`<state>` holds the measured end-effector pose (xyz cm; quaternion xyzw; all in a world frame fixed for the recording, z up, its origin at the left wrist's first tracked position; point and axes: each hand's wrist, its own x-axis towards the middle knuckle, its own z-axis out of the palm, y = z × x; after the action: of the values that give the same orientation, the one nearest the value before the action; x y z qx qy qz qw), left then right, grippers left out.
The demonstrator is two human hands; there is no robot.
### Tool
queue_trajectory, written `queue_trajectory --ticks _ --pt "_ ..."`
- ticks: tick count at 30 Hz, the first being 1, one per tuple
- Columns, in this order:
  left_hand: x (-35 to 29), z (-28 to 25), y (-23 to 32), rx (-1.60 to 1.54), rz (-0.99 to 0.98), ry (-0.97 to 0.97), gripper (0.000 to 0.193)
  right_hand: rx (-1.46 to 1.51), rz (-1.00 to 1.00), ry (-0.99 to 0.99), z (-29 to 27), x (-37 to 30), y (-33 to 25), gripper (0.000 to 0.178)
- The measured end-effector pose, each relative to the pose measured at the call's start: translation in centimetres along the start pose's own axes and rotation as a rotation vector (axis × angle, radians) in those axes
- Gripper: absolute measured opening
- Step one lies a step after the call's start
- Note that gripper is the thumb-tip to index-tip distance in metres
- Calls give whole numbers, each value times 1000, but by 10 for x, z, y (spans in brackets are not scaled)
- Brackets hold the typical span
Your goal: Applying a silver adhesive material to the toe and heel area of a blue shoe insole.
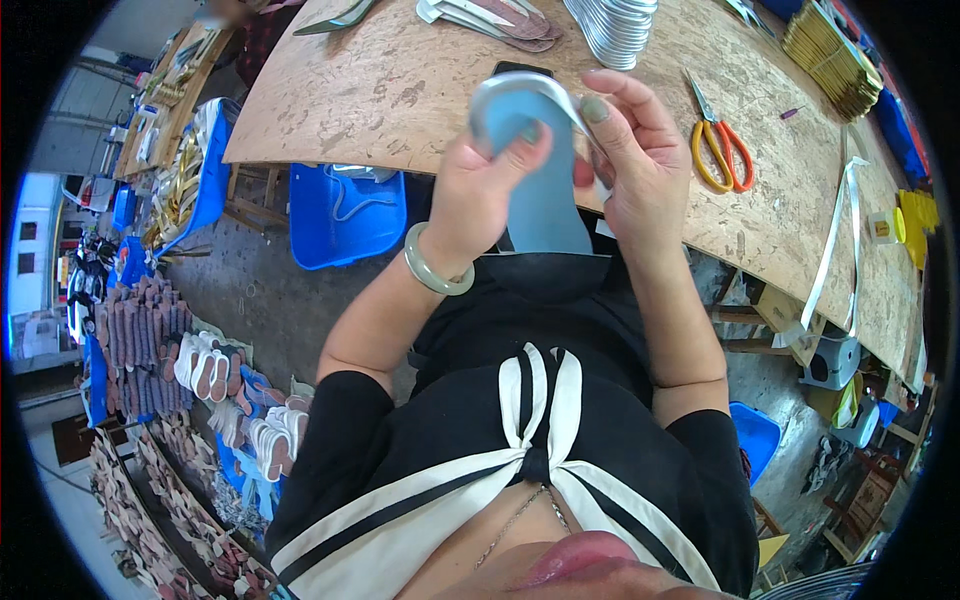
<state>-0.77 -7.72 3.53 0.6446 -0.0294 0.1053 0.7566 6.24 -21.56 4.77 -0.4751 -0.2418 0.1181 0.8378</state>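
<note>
A light blue shoe insole (547, 205) is held up in front of me over the table's near edge. A shiny silver strip (520, 84) curves round its rounded far end. My left hand (485, 185) grips the insole from the left, thumb pressed on its blue face. On the other side, my right hand (640, 160) is closed at the insole's right edge, thumb and fingers pinching the silver strip. The fingers behind the insole are partly hidden. Scissors (722, 150) with one yellow and one orange handle lie on the table to the right of my right hand.
The wooden table (400, 110) carries a stack of silver pieces (615, 30), several insoles (500, 20), a gold bundle (830, 60) and a white strip (835, 235). A dark phone-like object (522, 69) lies behind the insole. A blue bin (348, 225) stands below left; piled soles (145, 340) lie further left.
</note>
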Motion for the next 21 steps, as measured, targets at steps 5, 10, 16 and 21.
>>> queue_trajectory --ticks 5,10,16,21 --pt "2 -5 4 -251 138 129 37 -572 -272 -17 -10 -11 13 12" --pt "-1 -2 4 -277 154 148 40 -703 -267 -96 -3 -25 19 13" --pt "-5 -4 8 -374 109 123 34 -697 -277 -110 -1 -25 27 14" --pt "-5 -1 1 -251 103 156 23 -801 -275 -127 -2 -26 29 13"
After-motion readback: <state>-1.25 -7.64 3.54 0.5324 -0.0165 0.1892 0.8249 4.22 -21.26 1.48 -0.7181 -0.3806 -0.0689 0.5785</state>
